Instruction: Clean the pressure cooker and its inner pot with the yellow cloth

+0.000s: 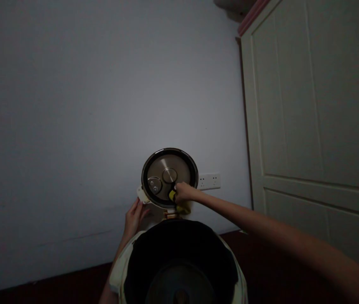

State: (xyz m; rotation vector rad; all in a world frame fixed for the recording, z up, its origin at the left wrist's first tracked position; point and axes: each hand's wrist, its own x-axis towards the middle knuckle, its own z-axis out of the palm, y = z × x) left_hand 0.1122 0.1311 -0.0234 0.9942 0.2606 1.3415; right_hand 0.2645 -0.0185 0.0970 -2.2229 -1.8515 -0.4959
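A white electric pressure cooker [119,270] with a dark, deep inside stands in front of me at the bottom of the view. Its round lid [184,169] is raised upright on the hinge at the back, its metal inner face turned toward me. My left hand [133,219] is at the lid's lower left, fingers against the white tab [143,195]. My right hand [184,192] is closed on a yellow cloth [184,207] and presses it to the lower right of the lid's inner face. Part of the cloth hangs below the hand.
Behind the lid rises a plain pale wall [87,105] with a white socket panel [209,181] just right of the lid. A cream panelled cabinet [293,126] stands at the right. The dark red surface [262,253] lies around the cooker; the light is dim.
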